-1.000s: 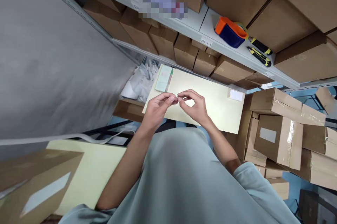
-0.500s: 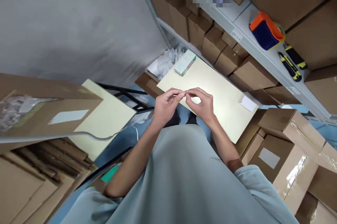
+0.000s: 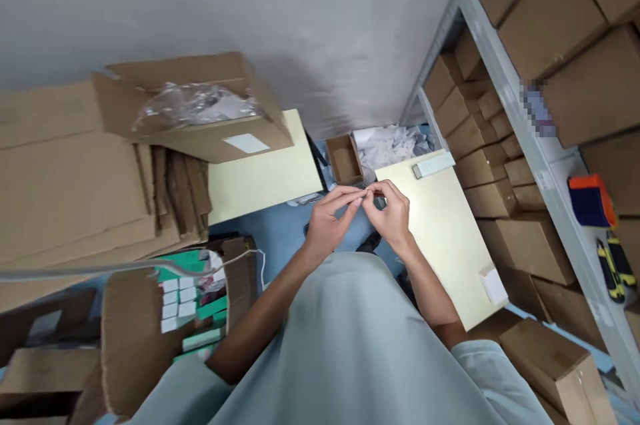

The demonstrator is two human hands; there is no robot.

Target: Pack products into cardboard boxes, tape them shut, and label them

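Observation:
In front of my body, my left hand (image 3: 331, 217) and my right hand (image 3: 391, 213) meet at the fingertips. Both are closed in a pinch. Whatever lies between the fingertips, if anything, is too small to make out. To the right of my hands stands a pale yellow table (image 3: 440, 232). A narrow pale green box (image 3: 434, 164) lies at its far end, and a small white box (image 3: 494, 286) sits near its right edge.
On the left, an open carton (image 3: 210, 142) with clear plastic stands on another pale table (image 3: 270, 175), beside stacked flat cardboard (image 3: 70, 185). Below is a carton of green and white boxes (image 3: 135, 338). Shelves with cartons (image 3: 505, 165) and cutters (image 3: 610, 272) line the right.
My view has turned left, so the shelves and right table shift rightward and the left cartons come further into view. My hands stay together at the fingertips.

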